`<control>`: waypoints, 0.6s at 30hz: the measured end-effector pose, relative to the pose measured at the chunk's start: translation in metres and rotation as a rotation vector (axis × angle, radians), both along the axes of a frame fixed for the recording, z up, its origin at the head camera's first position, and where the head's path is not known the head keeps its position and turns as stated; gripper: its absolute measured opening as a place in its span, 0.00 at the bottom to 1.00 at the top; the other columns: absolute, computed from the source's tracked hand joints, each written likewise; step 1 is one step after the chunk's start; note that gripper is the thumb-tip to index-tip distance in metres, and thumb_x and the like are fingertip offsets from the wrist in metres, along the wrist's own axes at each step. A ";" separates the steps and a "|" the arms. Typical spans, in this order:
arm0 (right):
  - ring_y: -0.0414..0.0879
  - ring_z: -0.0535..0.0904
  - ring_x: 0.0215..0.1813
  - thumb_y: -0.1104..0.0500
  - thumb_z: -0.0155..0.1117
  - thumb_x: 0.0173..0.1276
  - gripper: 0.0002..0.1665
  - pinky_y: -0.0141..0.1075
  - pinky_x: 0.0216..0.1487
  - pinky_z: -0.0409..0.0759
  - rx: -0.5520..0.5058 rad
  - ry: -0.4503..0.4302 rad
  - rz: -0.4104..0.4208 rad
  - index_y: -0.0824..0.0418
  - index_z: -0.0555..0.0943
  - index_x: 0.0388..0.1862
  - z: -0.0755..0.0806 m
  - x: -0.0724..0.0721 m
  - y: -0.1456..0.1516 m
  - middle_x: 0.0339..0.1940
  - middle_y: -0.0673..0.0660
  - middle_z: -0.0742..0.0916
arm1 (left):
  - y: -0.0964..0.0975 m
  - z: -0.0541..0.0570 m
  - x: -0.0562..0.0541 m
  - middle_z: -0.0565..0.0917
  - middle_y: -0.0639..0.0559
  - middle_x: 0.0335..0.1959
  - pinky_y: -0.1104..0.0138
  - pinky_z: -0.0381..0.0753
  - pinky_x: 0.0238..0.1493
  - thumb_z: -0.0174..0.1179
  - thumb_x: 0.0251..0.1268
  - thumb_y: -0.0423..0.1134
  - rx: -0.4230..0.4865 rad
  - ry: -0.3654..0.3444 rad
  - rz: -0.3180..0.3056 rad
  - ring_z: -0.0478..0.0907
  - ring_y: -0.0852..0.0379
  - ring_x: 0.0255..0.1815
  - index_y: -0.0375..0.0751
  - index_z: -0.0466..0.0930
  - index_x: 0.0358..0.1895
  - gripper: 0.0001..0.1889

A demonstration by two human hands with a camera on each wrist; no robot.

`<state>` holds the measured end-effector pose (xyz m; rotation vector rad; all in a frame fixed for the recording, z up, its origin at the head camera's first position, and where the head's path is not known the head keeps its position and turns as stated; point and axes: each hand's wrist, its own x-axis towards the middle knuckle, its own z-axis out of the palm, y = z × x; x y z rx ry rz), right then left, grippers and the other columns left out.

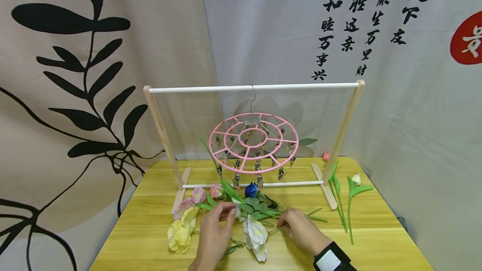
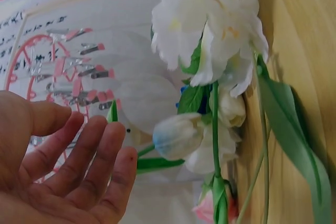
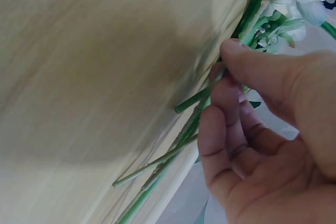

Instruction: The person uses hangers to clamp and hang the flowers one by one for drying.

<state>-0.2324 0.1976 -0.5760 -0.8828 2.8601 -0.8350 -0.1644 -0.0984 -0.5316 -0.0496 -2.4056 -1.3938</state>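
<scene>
My right hand pinches a thin green stem between thumb and index finger, low over the table. A white ruffled flower lies just left of it, at the stem's head end. The left hand hovers beside the flower pile; in the left wrist view its fingers are relaxed and loosely spread, holding nothing. Around the hands lie a blue rose, green leaves, a yellow flower and pink flowers. A white tulip with a bluish tint shows near the left fingers.
A rack with a white top bar and wooden legs stands behind the flowers. From it hangs a round pink clip hanger with metal clips. At right on the wooden table lie a white flower and a pink one.
</scene>
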 end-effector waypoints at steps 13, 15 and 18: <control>0.37 0.88 0.45 0.67 0.82 0.75 0.10 0.32 0.45 0.93 0.001 0.211 0.035 0.51 0.96 0.43 0.011 0.011 -0.004 0.41 0.42 0.88 | 0.030 0.001 0.006 0.93 0.59 0.47 0.61 0.95 0.52 0.78 0.80 0.35 -0.268 0.216 -0.170 0.91 0.61 0.48 0.50 0.93 0.52 0.06; 0.37 0.88 0.44 0.67 0.83 0.75 0.11 0.32 0.43 0.92 0.000 0.273 0.049 0.50 0.96 0.43 0.013 0.013 -0.007 0.40 0.42 0.88 | 0.037 0.006 0.006 0.93 0.59 0.45 0.61 0.95 0.52 0.80 0.77 0.36 -0.372 0.292 -0.203 0.91 0.60 0.47 0.50 0.94 0.50 0.07; 0.36 0.86 0.42 0.67 0.83 0.74 0.11 0.30 0.41 0.89 0.001 0.363 0.067 0.49 0.95 0.43 0.017 0.015 -0.012 0.39 0.43 0.87 | 0.046 0.014 0.005 0.93 0.58 0.43 0.61 0.94 0.54 0.83 0.74 0.39 -0.536 0.388 -0.254 0.91 0.60 0.47 0.51 0.94 0.47 0.06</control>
